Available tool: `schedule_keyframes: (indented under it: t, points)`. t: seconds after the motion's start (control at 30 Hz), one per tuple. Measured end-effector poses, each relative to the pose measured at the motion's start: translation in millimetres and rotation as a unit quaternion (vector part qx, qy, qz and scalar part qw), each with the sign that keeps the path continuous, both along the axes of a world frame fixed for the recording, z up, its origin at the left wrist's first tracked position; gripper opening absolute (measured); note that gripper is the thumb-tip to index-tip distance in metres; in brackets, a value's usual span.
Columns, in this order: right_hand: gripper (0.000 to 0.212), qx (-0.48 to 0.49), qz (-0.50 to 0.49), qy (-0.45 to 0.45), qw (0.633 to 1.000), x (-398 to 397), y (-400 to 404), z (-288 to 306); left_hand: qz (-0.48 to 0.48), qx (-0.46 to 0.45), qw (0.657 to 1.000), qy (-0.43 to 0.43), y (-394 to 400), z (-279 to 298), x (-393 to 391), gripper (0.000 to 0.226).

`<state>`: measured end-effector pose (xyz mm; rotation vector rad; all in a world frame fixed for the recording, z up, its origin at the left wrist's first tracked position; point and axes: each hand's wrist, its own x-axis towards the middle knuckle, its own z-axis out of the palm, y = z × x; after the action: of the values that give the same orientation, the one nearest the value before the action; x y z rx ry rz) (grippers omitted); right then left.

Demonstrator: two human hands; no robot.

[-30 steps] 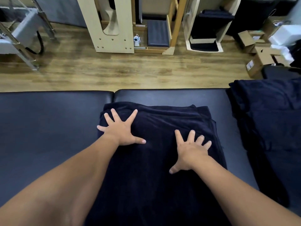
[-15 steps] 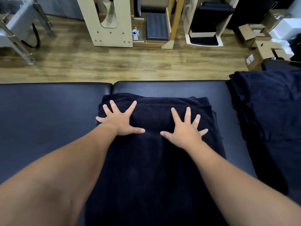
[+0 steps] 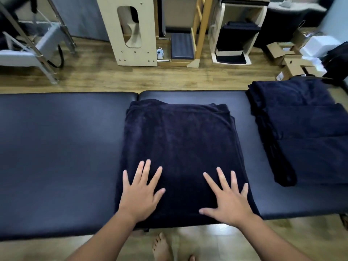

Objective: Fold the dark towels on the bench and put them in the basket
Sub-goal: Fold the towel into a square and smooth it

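- Head view, looking down at a black padded bench (image 3: 62,147) that runs the whole width of the shot, with a seam in the padding up past the left hand.
- Left hand (image 3: 140,193) and right hand (image 3: 228,199) are both laid flat on the towel (image 3: 178,147), fingers spread apart, palms down, not pinching or gripping anything.
- The towel is one dark navy, roughly folded rectangle lying flat in the middle of the bench. Both hands sit on its near end and the rest stretches away from the fingertips toward the far edge of the bench.
- Off to the right of the right hand, well apart from it, there's a pile (image 3: 305,132) of more dark towels on the same bench. I can make out about three layers, but can't tell the exact count, it all blends together.
- So the count is two hands, one towel under them, one pile to the side.
- Just below the hands, past the near edge of the bench, there's a bare foot (image 3: 162,247) on the floor, plus the toes of a second one at the bottom edge.
- Room: wood-look floor (image 3: 90,76), pale wooden frames (image 3: 131,34) beyond the bench, a grey metal rig far left, some cardboard boxes (image 3: 290,61) far right.
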<state>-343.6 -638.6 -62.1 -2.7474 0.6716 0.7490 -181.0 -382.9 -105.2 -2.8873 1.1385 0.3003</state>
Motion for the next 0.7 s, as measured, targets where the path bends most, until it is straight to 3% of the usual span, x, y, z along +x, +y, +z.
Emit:
schedule_keyframes:
  t: [0.2,0.37,0.53,0.6,0.7]
  points:
    - [0.094,-0.023,0.029,-0.008,0.999,-47,-5,-8,0.019,0.022,1.0,-0.006,61,8,-50,0.092]
    - [0.11,-0.094,0.113,-0.042,0.988,-81,-9,-11,-0.017,0.113,0.993,0.005,75,11,-55,0.123]
    - [0.104,-0.128,0.152,-0.005,0.98,-77,-20,14,-0.065,0.179,0.982,-0.015,62,55,-51,0.086]
    - [0.101,-0.123,0.153,0.002,0.981,-71,-20,16,-0.063,0.16,0.984,-0.038,58,60,-46,0.059]
    - [0.069,-0.121,0.156,-0.017,0.98,-58,-28,25,-0.021,0.163,0.986,-0.031,50,71,-41,0.031]
